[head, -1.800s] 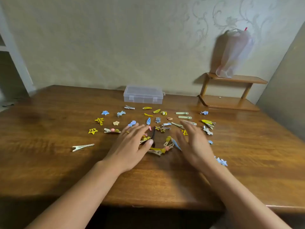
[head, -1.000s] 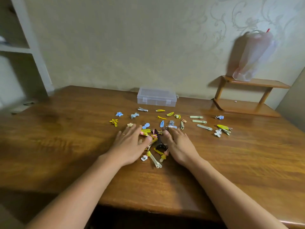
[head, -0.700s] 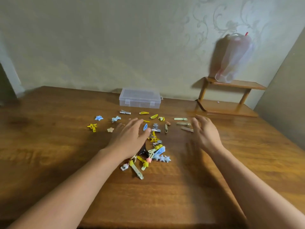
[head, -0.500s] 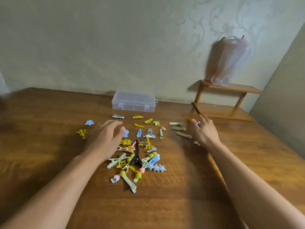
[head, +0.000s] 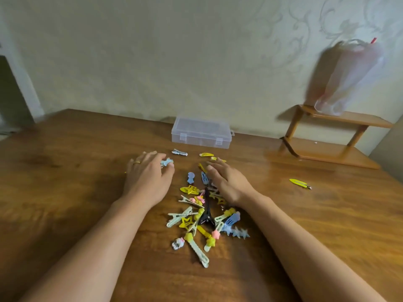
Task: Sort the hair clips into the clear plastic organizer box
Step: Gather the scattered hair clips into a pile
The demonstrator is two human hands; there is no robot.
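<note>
A heap of coloured hair clips (head: 202,216) lies on the wooden table (head: 65,192) between my forearms: yellow stars, pale green bars, blue ones and a black claw clip (head: 206,214). My left hand (head: 148,177) lies flat on the table left of the heap, fingers over a pale blue clip (head: 166,162). My right hand (head: 227,182) lies flat at the heap's far right, fingers straight. The clear plastic organizer box (head: 201,136) stands with its lid down near the wall, beyond both hands. A few clips (head: 206,154) lie loose in front of it.
A lone yellow clip (head: 298,183) lies far right on the table. A small two-tier wooden shelf (head: 333,136) stands at the back right, with a plastic bag (head: 349,77) hanging on the wall above it.
Both hands have swept scattered clips inward into one heap. Since half a second ago the right hand came back from the far right to the heap, and the left hand reached farther forward.
</note>
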